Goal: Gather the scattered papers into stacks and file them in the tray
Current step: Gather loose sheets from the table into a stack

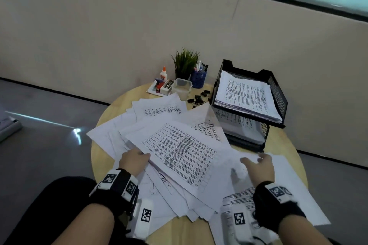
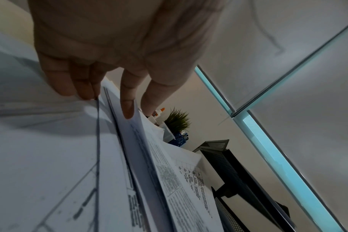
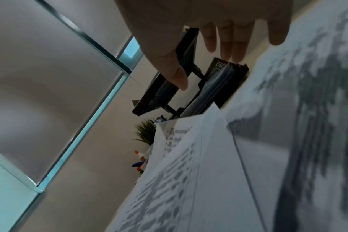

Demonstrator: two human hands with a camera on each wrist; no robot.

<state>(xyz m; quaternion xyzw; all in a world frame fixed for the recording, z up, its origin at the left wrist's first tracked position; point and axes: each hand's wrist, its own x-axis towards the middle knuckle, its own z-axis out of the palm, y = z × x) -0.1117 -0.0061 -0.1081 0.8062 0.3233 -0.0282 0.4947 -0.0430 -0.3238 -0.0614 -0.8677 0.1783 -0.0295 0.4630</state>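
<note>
White papers (image 1: 180, 153), black mesh tray (image 1: 277, 93)

Matt white printed paper sheets (image 1: 179, 157) beneath the fingers, on a smooth pale round wooden table (image 1: 282, 145); beyond the fingertips, a black perforated metal-mesh two-tier tray (image 1: 276, 93).

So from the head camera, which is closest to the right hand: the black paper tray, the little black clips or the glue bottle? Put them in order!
From the right hand:
1. Black paper tray, just beyond the hand, at the table's right.
2. Black clips, farther back, left of the tray.
3. Glue bottle, at the table's far edge, farthest left.
</note>
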